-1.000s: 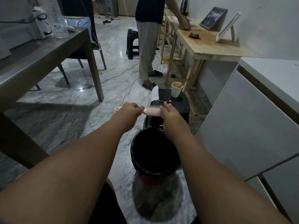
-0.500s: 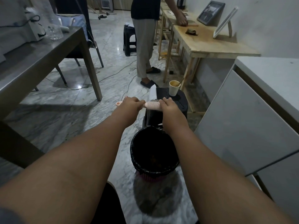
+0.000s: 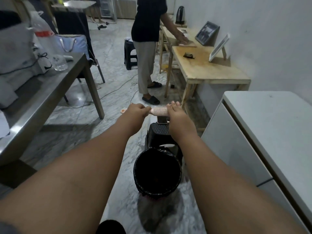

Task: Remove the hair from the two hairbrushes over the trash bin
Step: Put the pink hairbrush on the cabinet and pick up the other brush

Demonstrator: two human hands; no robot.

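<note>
A pink hairbrush (image 3: pixel 158 110) is held level in front of me, bristles up. My left hand (image 3: pixel 135 110) is closed around its handle, whose end pokes out on the left. My right hand (image 3: pixel 178 114) grips the far end of the brush head, fingers over the bristles. A round trash bin (image 3: pixel 157 172) lined with a black bag stands on the floor below and nearer to me than the brush. Only one hairbrush is in sight.
A black plastic stool (image 3: pixel 160 132) stands just behind the bin, under my hands. A metal table (image 3: pixel 50 92) is on the left, a white cabinet (image 3: pixel 263 132) on the right, a wooden table (image 3: pixel 206 70) beyond. A person (image 3: pixel 146 48) stands ahead.
My view has tilted upward, so both hands and the brush sit higher over the stool. The cup and phone on the stool are now hidden behind my right hand.
</note>
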